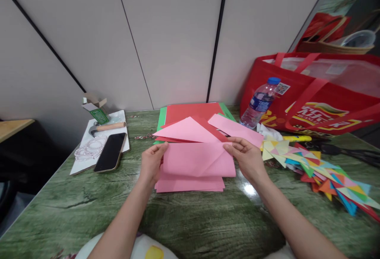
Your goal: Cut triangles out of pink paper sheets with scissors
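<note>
My left hand (152,163) and my right hand (247,157) each pinch one end of a folded pink paper sheet (198,160), held just above a stack of pink sheets (190,184) on the green table (89,203). Both hands have their fingers closed on the sheet's upper corners. A pink triangle-folded sheet (185,131) and a pink strip (236,129) lie just beyond, on red paper (192,112) and green paper (162,118).
At left a white sheet (86,140) carries a black phone (111,152), a small hammer (107,127), clear beads (89,148) and a green box (96,110). A water bottle (259,103) leans on a red bag (320,93). Several folded multicoloured paper pieces (323,174) lie at right.
</note>
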Demonstrator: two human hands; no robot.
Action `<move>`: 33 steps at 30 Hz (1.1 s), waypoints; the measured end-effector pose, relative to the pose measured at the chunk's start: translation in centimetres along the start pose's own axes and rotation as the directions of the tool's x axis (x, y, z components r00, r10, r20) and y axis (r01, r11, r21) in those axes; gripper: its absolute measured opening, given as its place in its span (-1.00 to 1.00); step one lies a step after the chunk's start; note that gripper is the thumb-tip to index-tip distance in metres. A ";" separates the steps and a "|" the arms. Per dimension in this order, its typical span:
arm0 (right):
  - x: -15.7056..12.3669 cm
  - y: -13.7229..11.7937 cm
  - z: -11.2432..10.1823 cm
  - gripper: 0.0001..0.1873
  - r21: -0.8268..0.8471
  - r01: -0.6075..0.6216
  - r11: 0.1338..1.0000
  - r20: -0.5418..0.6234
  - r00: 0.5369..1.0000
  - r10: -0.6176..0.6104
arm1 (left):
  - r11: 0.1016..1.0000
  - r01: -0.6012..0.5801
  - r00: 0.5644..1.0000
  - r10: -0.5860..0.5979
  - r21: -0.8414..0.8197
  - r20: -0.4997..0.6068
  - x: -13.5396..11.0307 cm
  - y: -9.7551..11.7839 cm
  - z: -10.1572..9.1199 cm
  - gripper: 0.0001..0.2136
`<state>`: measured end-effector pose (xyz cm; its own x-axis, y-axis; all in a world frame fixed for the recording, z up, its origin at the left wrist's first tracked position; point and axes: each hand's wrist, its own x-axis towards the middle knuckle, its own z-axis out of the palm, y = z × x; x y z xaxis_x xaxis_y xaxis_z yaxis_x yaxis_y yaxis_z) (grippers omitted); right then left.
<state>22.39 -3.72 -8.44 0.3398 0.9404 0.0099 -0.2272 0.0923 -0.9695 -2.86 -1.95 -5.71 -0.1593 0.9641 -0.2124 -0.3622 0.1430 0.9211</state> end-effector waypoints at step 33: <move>0.1 0.2 0.1 -0.67 0.164 -0.011 0.986 -0.072 0.997 0.023 | 0.976 -0.202 0.978 0.205 0.080 -0.042 -0.6 -0.2 0.4 -0.77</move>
<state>22.29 -3.58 -8.63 0.3990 0.9165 -0.0298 -0.3774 0.1345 -0.9162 -2.27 -2.46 -5.66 -0.2683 0.9628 -0.0320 -0.2480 -0.0370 0.9680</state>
